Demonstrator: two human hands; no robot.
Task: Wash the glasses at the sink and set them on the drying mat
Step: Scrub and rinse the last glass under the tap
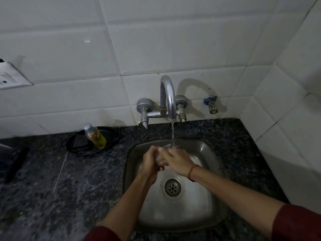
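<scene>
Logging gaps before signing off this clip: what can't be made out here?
Head view only.
The glass: clear, mostly covered by the left hand and right hand; only its rim shows.
The drying mat: not in the frame.
A dark object on the counter: cut off by the left edge, dim.
The bottle: label too small.

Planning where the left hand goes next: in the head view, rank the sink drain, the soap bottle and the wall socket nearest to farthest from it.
1. Drain, in the sink just below the left hand, which grips the glass.
2. Soap bottle, on the black tray to the left.
3. Wall socket, far left on the tiles.
</scene>
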